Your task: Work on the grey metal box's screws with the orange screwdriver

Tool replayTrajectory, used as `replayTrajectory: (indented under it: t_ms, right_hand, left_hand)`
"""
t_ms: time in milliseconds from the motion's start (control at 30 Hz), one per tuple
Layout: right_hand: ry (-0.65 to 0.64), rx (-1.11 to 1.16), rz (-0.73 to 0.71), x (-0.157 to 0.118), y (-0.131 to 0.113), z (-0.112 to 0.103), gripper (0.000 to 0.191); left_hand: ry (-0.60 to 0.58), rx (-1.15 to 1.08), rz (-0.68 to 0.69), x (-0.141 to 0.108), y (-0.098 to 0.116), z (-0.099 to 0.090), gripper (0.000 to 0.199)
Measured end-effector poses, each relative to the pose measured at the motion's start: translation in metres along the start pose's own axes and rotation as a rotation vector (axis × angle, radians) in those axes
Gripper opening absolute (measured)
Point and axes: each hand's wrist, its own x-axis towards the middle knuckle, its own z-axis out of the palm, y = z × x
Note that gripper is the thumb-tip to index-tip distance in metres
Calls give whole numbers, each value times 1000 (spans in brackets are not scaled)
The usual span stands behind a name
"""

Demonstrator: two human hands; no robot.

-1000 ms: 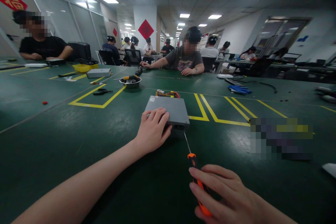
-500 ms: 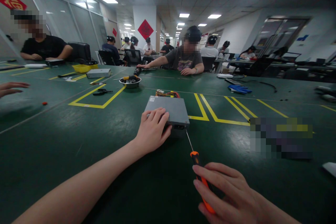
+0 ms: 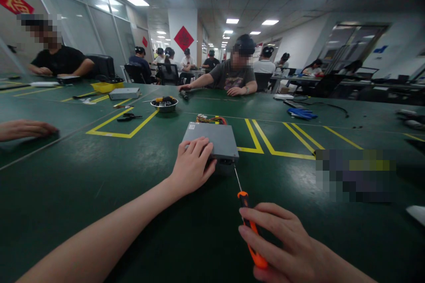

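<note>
The left hand [image 3: 192, 166] lies on the near left part of the box [image 3: 215, 138], fingers slightly spread across its top and not gripping its sides. The right hand [image 3: 282, 243] is curled around the screwdriver [image 3: 249, 230], fingers wrapped over its orange handle and thumb hidden. The thin steel shaft [image 3: 237, 177] slants far and left, ending at the near end of the box beside a dark port [image 3: 226, 161]; I cannot tell whether the tip touches it.

There is 1 box under the hands, 1 screwdriver and 1 bundle of wires [image 3: 211, 120]. The box is flat, gray and metal, and lies in the middle of the green surface [image 3: 99, 212]. The red and yellow wires stick out past its far edge.

Far left of the box sit 1 steel bowl [image 3: 164, 104] holding small parts, 1 yellow-handled tool [image 3: 161, 98] across its rim, 1 pair of black pliers [image 3: 129, 117], 1 second gray box [image 3: 124, 93] and 1 yellow tray [image 3: 106, 87]. Far right lie 1 blue glove bundle [image 3: 300, 113] and 1 black cable [image 3: 327, 108]. A pixelated patch [image 3: 355, 176] hides what lies right of the box.

1 co-worker's hand [image 3: 26, 129] rests at the left edge. Across the surface, 1 person in a gray T-shirt [image 3: 232, 75] reaches toward a dark tool [image 3: 183, 94].
</note>
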Motion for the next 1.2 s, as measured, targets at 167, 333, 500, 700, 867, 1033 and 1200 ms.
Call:
replayTrajectory:
  t_ms: [167,333,500,700,867,1033,1200]
  right_hand:
    - [33,37,68,-3,-3,4,33]
    - [-45,27,39,-5,0,7,41]
    - [-45,-15,-9,6,0,0,32]
    - [53,-15,46,-1,-3,7,31]
    - [-73,6,-11,-2,0,5,38]
    - [-27,-4,5,3,-1,3,30]
    - [9,42,56,-6,-1,11,36]
  left_hand:
    - [-18,-4,-4,0,0,0,34]
    - [-7,-13,2,0,-1,-1,34]
    - [0,-27,8,0,0,-2,34]
    - [1,-18,2,1,0,0,34]
    - [-6,-10,6,0,-1,1,33]
    - [11,-12,8,0,-1,1,33]
    - [5,-18,6,0,-1,1,33]
